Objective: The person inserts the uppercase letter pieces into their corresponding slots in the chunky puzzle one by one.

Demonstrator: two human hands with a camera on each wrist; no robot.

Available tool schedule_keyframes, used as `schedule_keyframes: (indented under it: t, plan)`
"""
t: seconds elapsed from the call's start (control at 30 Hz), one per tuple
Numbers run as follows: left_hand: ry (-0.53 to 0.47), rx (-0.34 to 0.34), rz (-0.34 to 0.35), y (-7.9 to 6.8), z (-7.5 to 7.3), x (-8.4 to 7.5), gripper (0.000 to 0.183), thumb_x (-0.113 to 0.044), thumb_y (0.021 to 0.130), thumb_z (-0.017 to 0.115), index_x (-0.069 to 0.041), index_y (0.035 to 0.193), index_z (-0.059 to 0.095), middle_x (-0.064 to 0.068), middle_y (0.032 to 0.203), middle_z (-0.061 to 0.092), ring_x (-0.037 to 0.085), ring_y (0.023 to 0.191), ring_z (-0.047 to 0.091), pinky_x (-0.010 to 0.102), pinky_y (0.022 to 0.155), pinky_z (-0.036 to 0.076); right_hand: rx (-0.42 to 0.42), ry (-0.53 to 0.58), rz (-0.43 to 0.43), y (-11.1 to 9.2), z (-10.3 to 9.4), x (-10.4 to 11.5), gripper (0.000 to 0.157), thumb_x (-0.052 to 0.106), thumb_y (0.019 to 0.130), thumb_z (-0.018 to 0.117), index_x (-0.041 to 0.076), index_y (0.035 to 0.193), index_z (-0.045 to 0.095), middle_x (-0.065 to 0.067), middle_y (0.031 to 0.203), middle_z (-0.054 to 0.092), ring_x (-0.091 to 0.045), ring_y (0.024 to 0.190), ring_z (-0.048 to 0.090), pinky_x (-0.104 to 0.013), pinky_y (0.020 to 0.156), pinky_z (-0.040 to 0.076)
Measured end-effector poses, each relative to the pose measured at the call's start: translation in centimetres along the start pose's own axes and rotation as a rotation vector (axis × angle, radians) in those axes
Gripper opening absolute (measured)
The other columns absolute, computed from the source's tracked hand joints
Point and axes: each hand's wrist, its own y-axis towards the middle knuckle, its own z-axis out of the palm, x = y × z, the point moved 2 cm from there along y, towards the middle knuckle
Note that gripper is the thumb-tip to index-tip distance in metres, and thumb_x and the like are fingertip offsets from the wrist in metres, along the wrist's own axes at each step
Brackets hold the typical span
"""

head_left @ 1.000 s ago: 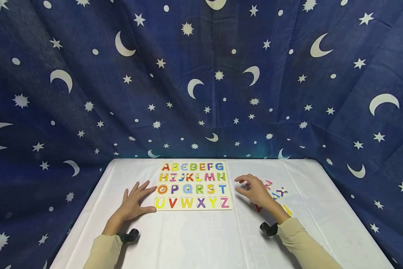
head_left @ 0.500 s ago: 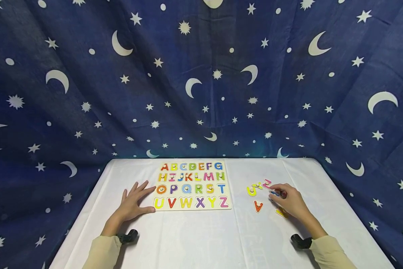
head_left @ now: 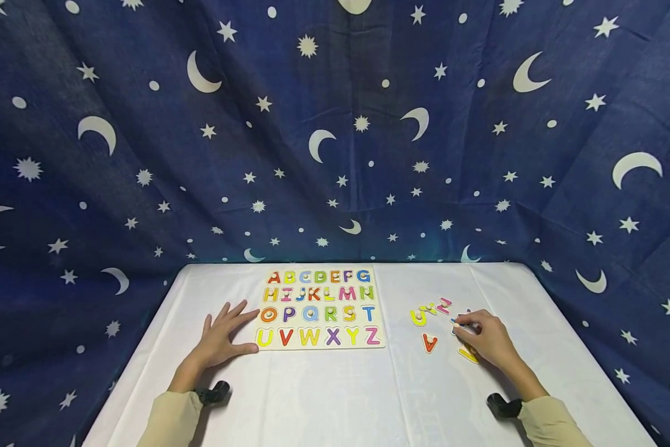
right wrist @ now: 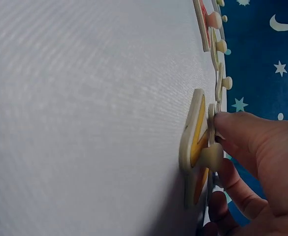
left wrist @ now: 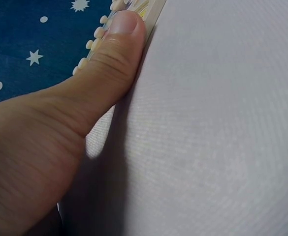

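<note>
My left hand (head_left: 217, 340) rests with spread fingers at the left edge of the wooden alphabet puzzle board (head_left: 380, 329). In the left wrist view its thumb (left wrist: 121, 46) lies along the board's edge. Knobbed letters A to S fill the upper rows; T and the bottom row show flat colour without knobs. To the right of the board, my right hand (head_left: 488, 338) pinches a small blue letter piece (head_left: 454, 323), mostly hidden by the fingertips. A yellow letter piece (right wrist: 198, 142) with a round knob lies just in front of that hand.
Loose letter pieces lie between board and right hand: a red V (head_left: 430, 343), a yellow U (head_left: 418, 318), a yellow-green Y (head_left: 427, 308) and a pink Z (head_left: 444, 305). A white cloth (head_left: 323, 397) covers the table. Behind hangs a dark blue starry curtain (head_left: 290, 155).
My right hand has moved right from beside the board to the loose pieces, its fingertips closing on the blue one. The yellow U now lies nearer the board. My left hand stays put.
</note>
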Motion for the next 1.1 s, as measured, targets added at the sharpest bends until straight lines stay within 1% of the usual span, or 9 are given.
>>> schedule_keyframes:
  t: [0.13, 0.33, 0.57, 0.63, 0.77, 0.83, 0.9, 1.0, 1.1]
  plan:
    - [0.000, -0.004, 0.003, 0.0, -0.1, 0.0, 0.090, -0.059, 0.070, 0.087, -0.021, 0.147, 0.058, 0.020, 0.164, 0.034, 0.054, 0.152, 0.010, 0.079, 0.113, -0.006, -0.001, 0.004, 0.017, -0.1, 0.0, 0.0, 0.014, 0.011, 0.085, 0.084, 0.006, 0.098, 0.081, -0.015, 0.105, 0.071, -0.031, 0.095, 0.065, -0.044, 0.080, 0.053]
    - [0.003, -0.003, 0.005, 0.0, -0.1, 0.0, 0.090, -0.059, 0.071, 0.087, -0.021, 0.147, 0.058, 0.020, 0.164, 0.034, 0.055, 0.152, 0.010, 0.079, 0.113, -0.006, -0.003, 0.001, 0.027, -0.1, 0.0, 0.1, 0.014, 0.011, 0.085, 0.084, 0.006, 0.097, 0.081, -0.014, 0.104, 0.070, -0.029, 0.092, 0.064, -0.041, 0.078, 0.053]
    - [-0.001, -0.001, 0.004, 0.0, -0.1, -0.1, 0.090, -0.057, 0.070, 0.088, -0.020, 0.147, 0.058, 0.021, 0.163, 0.034, 0.055, 0.151, 0.010, 0.080, 0.113, -0.006, 0.008, -0.002, 0.065, -0.1, 0.0, 0.3, 0.014, 0.012, 0.085, 0.083, 0.003, 0.096, 0.079, -0.018, 0.106, 0.070, -0.031, 0.092, 0.064, -0.045, 0.079, 0.053]
    - [-0.003, 0.001, 0.002, 0.1, 0.0, -0.1, 0.090, -0.057, 0.070, 0.088, -0.020, 0.147, 0.059, 0.021, 0.163, 0.034, 0.055, 0.152, 0.010, 0.080, 0.113, -0.006, 0.019, -0.004, 0.073, -0.1, -0.1, 0.3, 0.015, 0.013, 0.086, 0.082, 0.002, 0.096, 0.079, -0.019, 0.107, 0.069, -0.029, 0.090, 0.063, -0.044, 0.078, 0.053]
    - [-0.005, 0.012, -0.011, 0.0, 0.1, -0.3, 0.091, -0.059, 0.070, 0.088, -0.021, 0.147, 0.058, 0.020, 0.164, 0.033, 0.054, 0.152, 0.009, 0.079, 0.114, -0.006, 0.028, -0.010, 0.077, 0.1, -0.7, 0.6, 0.016, 0.012, 0.087, 0.082, 0.001, 0.097, 0.078, -0.018, 0.104, 0.068, -0.026, 0.085, 0.058, -0.036, 0.070, 0.049]
    - [-0.006, 0.013, -0.016, 0.0, 0.1, -0.3, 0.091, -0.059, 0.070, 0.087, -0.021, 0.147, 0.058, 0.020, 0.164, 0.033, 0.053, 0.153, 0.009, 0.078, 0.114, -0.007, 0.019, -0.011, 0.070, 0.3, -1.1, 0.9, 0.016, 0.012, 0.087, 0.081, 0.001, 0.098, 0.078, -0.017, 0.102, 0.067, -0.025, 0.083, 0.056, -0.034, 0.067, 0.046]
    - [-0.007, 0.006, -0.006, 0.0, 0.1, -0.4, 0.091, -0.059, 0.070, 0.088, -0.020, 0.147, 0.058, 0.021, 0.163, 0.034, 0.054, 0.152, 0.010, 0.079, 0.114, -0.006, 0.004, -0.007, 0.055, 0.7, -1.5, 1.3, 0.016, 0.011, 0.087, 0.081, 0.002, 0.099, 0.078, -0.018, 0.103, 0.067, -0.027, 0.084, 0.056, -0.035, 0.068, 0.046]
    - [-0.009, -0.003, -0.002, -0.1, 0.0, -0.3, 0.091, -0.057, 0.069, 0.088, -0.020, 0.147, 0.059, 0.021, 0.163, 0.034, 0.054, 0.152, 0.011, 0.079, 0.114, -0.005, -0.025, 0.007, 0.014, 1.5, -1.7, 2.3, 0.015, 0.010, 0.087, 0.081, 0.003, 0.100, 0.078, -0.019, 0.106, 0.068, -0.032, 0.089, 0.060, -0.041, 0.073, 0.048]
    - [-0.005, -0.001, -0.003, -0.1, -0.1, -0.2, 0.090, -0.057, 0.070, 0.088, -0.020, 0.147, 0.059, 0.021, 0.163, 0.034, 0.054, 0.152, 0.011, 0.079, 0.114, -0.006, -0.051, 0.039, -0.022, 2.2, -1.3, 3.6, 0.013, 0.011, 0.088, 0.080, 0.005, 0.100, 0.078, -0.019, 0.109, 0.068, -0.036, 0.094, 0.062, -0.045, 0.078, 0.049]
